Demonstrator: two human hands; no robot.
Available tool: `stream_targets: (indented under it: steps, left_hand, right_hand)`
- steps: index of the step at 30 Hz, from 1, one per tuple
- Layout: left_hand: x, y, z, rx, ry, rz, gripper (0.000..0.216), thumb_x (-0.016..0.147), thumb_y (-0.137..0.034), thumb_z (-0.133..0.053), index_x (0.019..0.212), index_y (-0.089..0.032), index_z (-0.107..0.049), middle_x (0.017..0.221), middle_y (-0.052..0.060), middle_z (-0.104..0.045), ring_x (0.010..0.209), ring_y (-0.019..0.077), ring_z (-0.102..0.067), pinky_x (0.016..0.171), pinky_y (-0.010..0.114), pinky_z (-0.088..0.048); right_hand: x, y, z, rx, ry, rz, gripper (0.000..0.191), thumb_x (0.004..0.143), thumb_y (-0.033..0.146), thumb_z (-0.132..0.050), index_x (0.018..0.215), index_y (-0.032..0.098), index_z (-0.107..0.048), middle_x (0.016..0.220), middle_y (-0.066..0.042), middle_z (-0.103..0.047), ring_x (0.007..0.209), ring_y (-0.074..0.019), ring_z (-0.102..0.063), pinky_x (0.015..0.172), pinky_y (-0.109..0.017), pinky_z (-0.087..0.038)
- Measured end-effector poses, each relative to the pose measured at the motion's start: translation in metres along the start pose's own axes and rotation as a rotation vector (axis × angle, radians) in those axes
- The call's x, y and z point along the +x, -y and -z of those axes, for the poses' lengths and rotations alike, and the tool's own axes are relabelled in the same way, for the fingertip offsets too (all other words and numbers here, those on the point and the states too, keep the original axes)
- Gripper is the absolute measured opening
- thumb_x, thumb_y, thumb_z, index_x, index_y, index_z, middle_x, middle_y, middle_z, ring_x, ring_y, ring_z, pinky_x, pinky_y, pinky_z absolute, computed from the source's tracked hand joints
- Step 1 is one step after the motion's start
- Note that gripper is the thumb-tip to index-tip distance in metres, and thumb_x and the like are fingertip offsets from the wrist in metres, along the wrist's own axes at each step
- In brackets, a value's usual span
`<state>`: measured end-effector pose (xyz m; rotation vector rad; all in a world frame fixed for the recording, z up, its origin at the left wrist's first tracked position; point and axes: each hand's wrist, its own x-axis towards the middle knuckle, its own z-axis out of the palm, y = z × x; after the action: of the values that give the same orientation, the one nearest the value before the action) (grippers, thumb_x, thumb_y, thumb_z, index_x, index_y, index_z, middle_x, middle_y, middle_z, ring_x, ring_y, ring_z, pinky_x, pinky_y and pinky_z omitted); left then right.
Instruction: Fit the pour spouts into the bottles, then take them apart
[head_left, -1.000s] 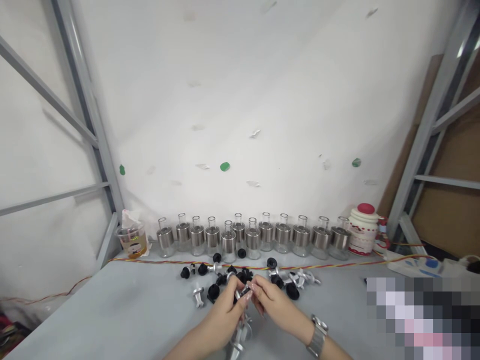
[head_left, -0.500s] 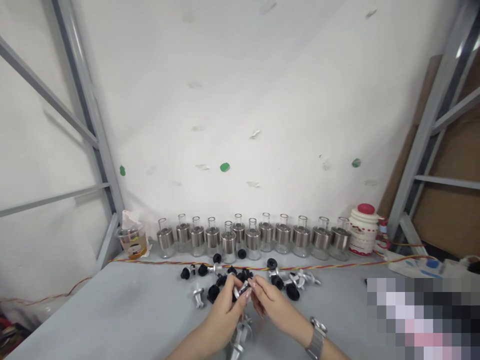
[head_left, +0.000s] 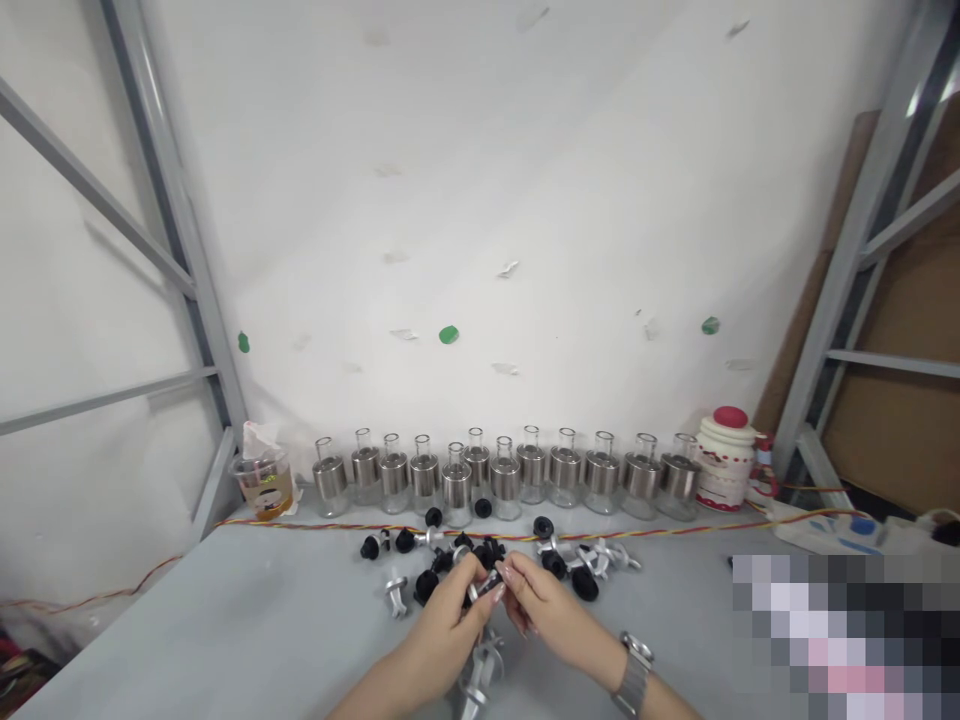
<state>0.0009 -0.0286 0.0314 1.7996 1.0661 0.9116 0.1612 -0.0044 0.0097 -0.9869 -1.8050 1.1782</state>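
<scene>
Silver-and-black part (head_left: 490, 582) is seen, in the head view, gripped by the fingers of the left hand (head_left: 456, 612) and right hand (head_left: 541, 600), over the near middle of the tabletop (head_left: 247, 610); bottles (head_left: 505, 478) are lined up far.

Wall (head_left: 480, 200) evenly lit, diffuse, fairly bright. Glare caught on post (head_left: 913, 105) at 2 o'clock. 4 o'clock pixelated. Edges stretched by wide lens; detail softened around hands (head_left: 451, 622), 6 o'clock.
</scene>
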Motion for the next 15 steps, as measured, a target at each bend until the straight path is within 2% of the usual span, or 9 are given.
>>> stream_targets:
  steps: [9, 15]
  left_hand:
    - [0.0011, -0.0004, 0.0044, 0.057, 0.006, -0.052, 0.022, 0.084, -0.039, -0.04, 0.077, -0.019, -0.045, 0.064, -0.004, -0.044, 0.062, 0.0117, -0.039, 0.058, 0.021, -0.03]
    - [0.0025, 0.0037, 0.0035, -0.06, 0.048, -0.01, 0.025, 0.082, -0.043, -0.042, 0.076, -0.019, -0.043, 0.055, -0.006, -0.041, 0.051, 0.0089, -0.039, 0.051, 0.02, -0.03]
  right_hand:
    - [-0.0031, 0.0009, -0.0018, 0.011, 0.024, 0.023, 0.036, 0.087, 0.052, -0.027, 0.072, 0.021, -0.038, 0.05, 0.007, -0.041, 0.046, -0.0094, -0.038, 0.047, -0.021, -0.031]
    - [-0.0033, 0.006, -0.0028, -0.054, 0.016, 0.036, 0.036, 0.089, 0.05, -0.024, 0.069, 0.022, -0.036, 0.05, 0.007, -0.04, 0.048, -0.0106, -0.04, 0.05, -0.022, -0.033]
